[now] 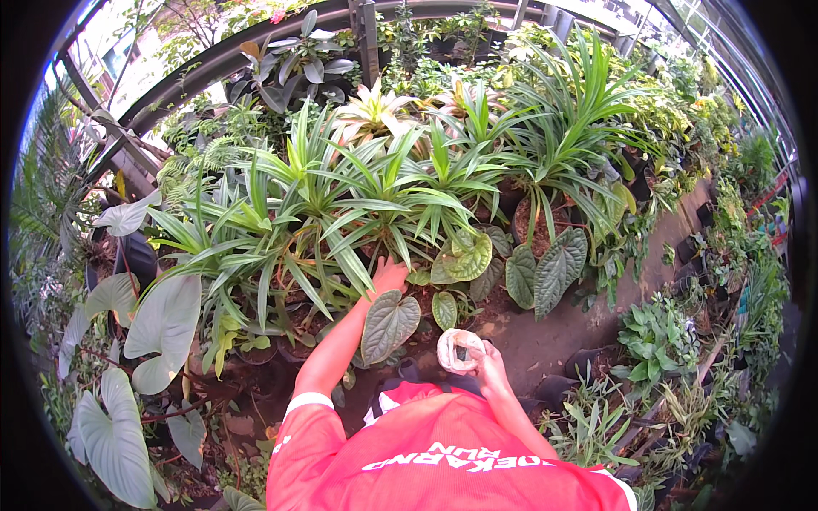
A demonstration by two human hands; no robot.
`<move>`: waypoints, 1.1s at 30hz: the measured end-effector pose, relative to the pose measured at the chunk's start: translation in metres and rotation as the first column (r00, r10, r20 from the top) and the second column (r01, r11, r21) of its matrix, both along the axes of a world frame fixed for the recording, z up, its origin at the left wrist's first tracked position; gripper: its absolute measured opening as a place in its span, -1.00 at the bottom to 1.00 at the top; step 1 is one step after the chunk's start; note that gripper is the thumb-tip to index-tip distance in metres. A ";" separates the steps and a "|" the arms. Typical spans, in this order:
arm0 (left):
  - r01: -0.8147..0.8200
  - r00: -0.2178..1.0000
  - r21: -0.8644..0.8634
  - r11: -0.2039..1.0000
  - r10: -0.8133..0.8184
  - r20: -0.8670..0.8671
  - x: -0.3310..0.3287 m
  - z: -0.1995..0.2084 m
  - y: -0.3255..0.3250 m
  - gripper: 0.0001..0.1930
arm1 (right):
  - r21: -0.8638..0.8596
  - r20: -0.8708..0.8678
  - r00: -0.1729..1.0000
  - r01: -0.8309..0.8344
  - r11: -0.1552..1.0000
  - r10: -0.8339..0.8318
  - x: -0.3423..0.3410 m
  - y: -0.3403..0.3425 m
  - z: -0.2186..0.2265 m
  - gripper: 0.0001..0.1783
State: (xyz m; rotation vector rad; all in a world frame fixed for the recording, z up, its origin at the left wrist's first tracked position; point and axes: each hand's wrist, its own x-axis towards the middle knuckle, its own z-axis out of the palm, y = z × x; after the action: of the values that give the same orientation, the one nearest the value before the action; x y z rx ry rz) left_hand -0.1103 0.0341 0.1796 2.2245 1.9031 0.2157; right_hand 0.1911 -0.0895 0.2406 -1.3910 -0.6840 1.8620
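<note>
My left hand (pixel 389 276) reaches forward into the base of a clump of long green-and-white striped plants (pixel 341 204). Its fingertips are hidden among the leaves, so its grip cannot be seen. A heart-shaped grey-green leaf (pixel 389 324) lies just under that forearm. My right hand (pixel 488 364) is held close to my chest and grips a crumpled whitish bag (pixel 457 349). My red shirt (pixel 434 460) fills the lower middle of the view.
Dense potted plants surround me. Large pale heart-shaped leaves (pixel 162 328) stand at the left and dark veined leaves (pixel 558 268) at centre right. A bare earth path (pixel 588 315) runs to the right, lined with small black pots (pixel 579 362). A metal railing (pixel 213 64) curves along the back.
</note>
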 end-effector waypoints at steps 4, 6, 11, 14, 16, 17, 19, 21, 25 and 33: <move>0.003 0.998 -0.093 0.996 -0.009 -0.063 -0.001 0.006 0.001 -0.46 | 0.012 -0.001 1.000 -0.019 1.000 0.019 0.000 0.000 0.001 -0.96; -0.001 0.997 -0.118 0.993 -0.008 -0.080 -0.001 0.008 0.000 -0.45 | 0.005 0.005 1.000 -0.018 1.000 0.018 0.002 0.000 -0.001 -0.95; 0.056 0.996 -0.054 0.997 -0.059 -0.063 0.001 0.006 -0.007 -0.45 | 0.020 -0.012 1.000 -0.018 1.000 0.018 0.003 -0.002 -0.003 -0.89; 0.027 0.998 -0.073 0.997 -0.030 -0.048 0.002 0.005 -0.006 -0.43 | 0.009 -0.012 1.000 -0.019 1.000 0.019 0.003 -0.002 0.001 -0.91; 0.031 0.998 -0.074 0.997 -0.035 -0.059 0.003 0.005 -0.008 -0.44 | 0.014 -0.004 1.000 -0.030 0.999 0.030 0.003 -0.001 0.003 -0.90; 0.036 0.998 -0.070 0.997 -0.040 -0.050 0.003 0.006 -0.008 -0.44 | 0.013 0.002 1.000 -0.025 1.000 0.025 0.003 -0.001 0.004 -0.90; 0.042 0.999 -0.050 0.998 -0.043 -0.027 0.003 0.008 -0.009 -0.44 | 0.023 -0.019 1.000 -0.019 1.000 0.020 0.002 -0.002 0.005 -0.90; 0.039 0.999 -0.071 0.997 -0.039 0.000 0.002 0.010 -0.010 -0.42 | 0.025 -0.014 1.000 -0.025 0.999 0.025 0.002 -0.003 0.005 -0.90; -0.013 1.000 -0.107 0.994 0.013 0.002 0.005 0.013 -0.008 -0.40 | 0.040 0.031 0.999 -0.040 0.998 0.039 0.000 -0.004 0.002 -0.89; -0.019 1.000 -0.111 0.994 0.017 -0.017 0.005 0.015 -0.015 -0.40 | 0.023 0.023 0.999 -0.042 0.999 0.041 -0.002 -0.007 0.004 -0.88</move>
State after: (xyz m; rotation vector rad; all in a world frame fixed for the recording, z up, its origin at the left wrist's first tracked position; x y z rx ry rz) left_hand -0.1051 0.0194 0.1948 2.1436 1.8957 0.0918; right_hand 0.1888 -0.0964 0.2447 -1.3944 -0.7491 1.8673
